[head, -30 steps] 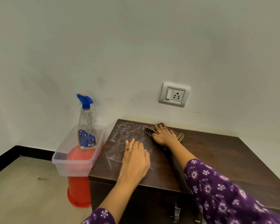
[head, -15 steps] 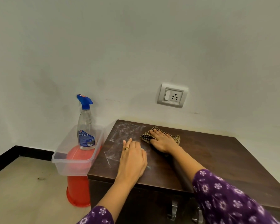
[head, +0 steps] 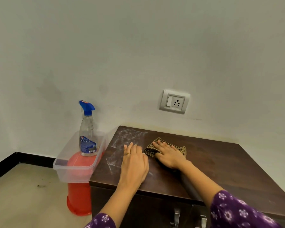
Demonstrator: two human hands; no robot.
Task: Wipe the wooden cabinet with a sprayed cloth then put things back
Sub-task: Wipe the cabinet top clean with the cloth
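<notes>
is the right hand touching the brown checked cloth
Touching. The head view shows the right hand pressed flat on the brown checked cloth, atop the dark wooden cabinet.

Place: a room in a home, seen at a corner
Walls: plain painted wall [head: 138, 46] with a switched socket [head: 174, 101]
Floor: beige floor [head: 23, 203] edged by black skirting [head: 31, 159]
Furniture: dark wooden cabinet [head: 220, 162] against the wall, under the socket
Household goods: spray bottle [head: 87, 137] in a clear tub [head: 76, 173] on a red bucket [head: 77, 198]
</notes>
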